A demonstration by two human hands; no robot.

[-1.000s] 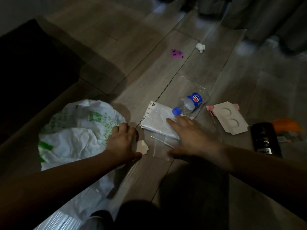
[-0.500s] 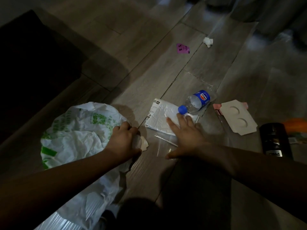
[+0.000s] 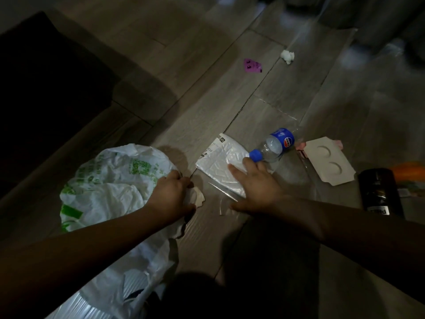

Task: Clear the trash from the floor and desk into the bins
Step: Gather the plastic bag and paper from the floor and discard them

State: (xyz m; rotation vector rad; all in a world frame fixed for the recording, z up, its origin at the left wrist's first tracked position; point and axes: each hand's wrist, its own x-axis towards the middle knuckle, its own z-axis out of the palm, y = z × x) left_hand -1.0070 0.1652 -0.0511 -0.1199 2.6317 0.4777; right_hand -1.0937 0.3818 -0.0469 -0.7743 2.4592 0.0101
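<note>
My left hand point(image 3: 171, 194) is closed around a small crumpled white paper point(image 3: 198, 196) at the rim of the white plastic bag with green print point(image 3: 110, 180). My right hand point(image 3: 255, 185) lies flat, fingers spread, on a white plastic mailer point(image 3: 218, 157) and a clear plastic sleeve point(image 3: 226, 199) on the wooden floor. Its fingertips touch the blue cap of an empty clear bottle with a blue label point(image 3: 276, 143). The bottle lies on its side just beyond the mailer.
To the right lie a white card insert with two round dents point(image 3: 326, 162), a black can point(image 3: 379, 192) and something orange point(image 3: 407, 171). Farther away are a purple wrapper point(image 3: 252, 65) and a white tissue ball point(image 3: 287, 55). Dark furniture point(image 3: 46, 88) stands at the left.
My left hand has closed on the crumpled paper and drawn it toward the bag's rim. My right hand has slid forward over the mailer until its fingertips reach the bottle cap.
</note>
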